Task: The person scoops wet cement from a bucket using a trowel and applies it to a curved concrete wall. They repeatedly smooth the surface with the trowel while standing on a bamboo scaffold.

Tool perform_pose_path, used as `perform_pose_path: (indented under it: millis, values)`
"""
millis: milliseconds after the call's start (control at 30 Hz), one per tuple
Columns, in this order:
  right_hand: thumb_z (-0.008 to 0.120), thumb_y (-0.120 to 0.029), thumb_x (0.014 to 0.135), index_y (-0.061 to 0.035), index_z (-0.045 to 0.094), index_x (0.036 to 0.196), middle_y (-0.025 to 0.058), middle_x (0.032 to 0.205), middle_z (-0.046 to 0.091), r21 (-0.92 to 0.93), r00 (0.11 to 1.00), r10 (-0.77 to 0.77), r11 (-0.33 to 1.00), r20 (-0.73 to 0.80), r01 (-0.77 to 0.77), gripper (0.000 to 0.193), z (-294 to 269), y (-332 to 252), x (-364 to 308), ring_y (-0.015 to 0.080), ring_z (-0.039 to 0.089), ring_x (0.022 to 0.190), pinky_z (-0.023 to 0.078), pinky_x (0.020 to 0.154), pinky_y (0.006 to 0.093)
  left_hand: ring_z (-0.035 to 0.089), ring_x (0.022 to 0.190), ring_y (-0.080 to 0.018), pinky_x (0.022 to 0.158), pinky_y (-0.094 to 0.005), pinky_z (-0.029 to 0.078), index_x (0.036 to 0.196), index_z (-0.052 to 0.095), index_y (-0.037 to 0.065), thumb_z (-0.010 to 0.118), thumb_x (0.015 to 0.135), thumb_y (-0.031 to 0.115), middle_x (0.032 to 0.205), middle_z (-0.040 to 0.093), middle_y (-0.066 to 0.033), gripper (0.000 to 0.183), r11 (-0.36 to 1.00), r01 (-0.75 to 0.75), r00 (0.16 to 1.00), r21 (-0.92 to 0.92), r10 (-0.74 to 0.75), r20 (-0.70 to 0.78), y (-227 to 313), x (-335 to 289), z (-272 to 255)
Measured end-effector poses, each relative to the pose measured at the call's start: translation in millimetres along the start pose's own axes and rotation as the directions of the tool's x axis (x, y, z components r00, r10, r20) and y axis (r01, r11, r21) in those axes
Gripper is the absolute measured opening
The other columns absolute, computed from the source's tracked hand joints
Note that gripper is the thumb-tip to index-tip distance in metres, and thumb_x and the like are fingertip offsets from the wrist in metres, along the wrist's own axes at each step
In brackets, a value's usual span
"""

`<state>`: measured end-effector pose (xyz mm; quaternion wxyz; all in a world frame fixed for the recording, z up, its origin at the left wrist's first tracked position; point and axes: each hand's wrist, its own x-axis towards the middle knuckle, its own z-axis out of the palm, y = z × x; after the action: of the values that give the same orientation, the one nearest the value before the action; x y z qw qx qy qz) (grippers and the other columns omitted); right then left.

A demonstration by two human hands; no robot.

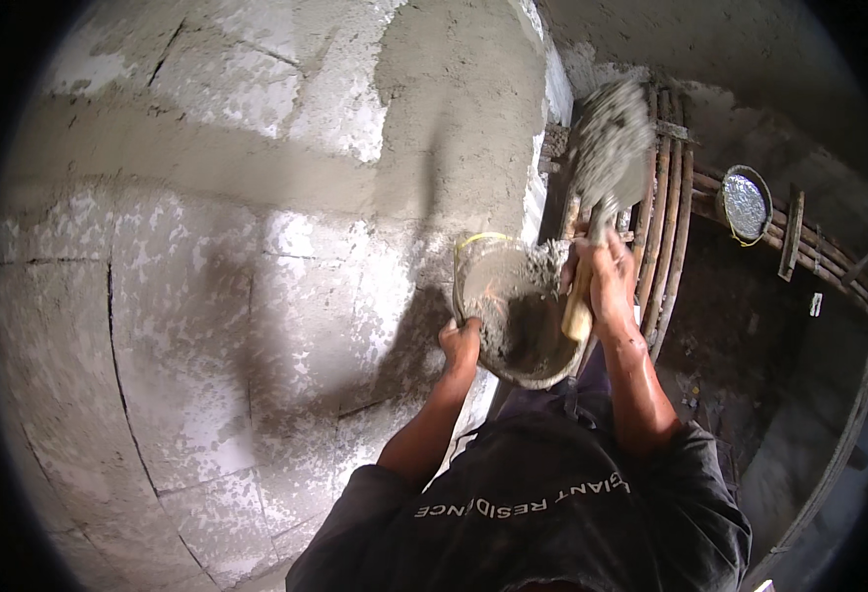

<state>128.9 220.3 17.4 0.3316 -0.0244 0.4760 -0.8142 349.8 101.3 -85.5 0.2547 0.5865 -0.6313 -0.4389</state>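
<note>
My left hand (461, 342) is closed on the left rim of a bucket (539, 380), with a yellow handle along its far edge. Wet grey mortar (498, 321) coats the inside and lies in it. The fingers of my right hand (607, 276) wrap round the wooden grip of a trowel (577, 311). Its blade points away from me, past the bucket's right side, and carries a heap of mortar (607, 128) blurred by motion. Left of the bucket stands a block wall (178, 326), partly covered with grey plaster (454, 128).
Scaffold poles (663, 197) run along the right of the bucket. Farther right, a second bucket (746, 205) with a shiny silvery inside rests by more poles. A short wooden board (792, 235) lies across those poles. The dark floor (720, 335) shows lower down.
</note>
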Motion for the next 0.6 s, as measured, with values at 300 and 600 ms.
perform_pose_path:
  millis: [300, 600]
  values:
    - [0.054, -0.007, 0.080, 0.0014, 0.047, 0.091, 0.0147, 0.077, 0.057, -0.502, 0.595, -0.762, 0.630, -0.254, 0.592, 0.016, 162.9, 47.2, 61.6, 0.0271, 0.054, 0.066, 0.045, 0.062, 0.0359, 0.060, 0.080, -0.0321, 0.074, -0.0390, 0.043, 0.086, 0.058, -0.009, 0.063, 0.069, 0.023, 0.079, 0.060, -0.0236, 0.036, 0.973, -0.003, 0.999, 0.230, 0.012, -0.039, -8.2, -39.4, -80.2]
    - [0.056, -0.017, 0.080, 0.0006, 0.045, 0.095, 0.0113, 0.069, 0.052, -0.407, 0.928, -0.169, 0.862, 0.333, 0.303, 0.026, 164.2, 169.2, -85.8, 0.0223, 0.051, 0.059, 0.041, 0.053, 0.0333, 0.060, 0.077, -0.0242, 0.072, -0.0394, 0.044, 0.093, 0.058, -0.005, 0.064, 0.074, 0.034, 0.080, 0.062, -0.0191, 0.044, 0.959, 0.004, 0.997, 0.282, -0.025, 0.071, -54.0, -27.0, -85.3]
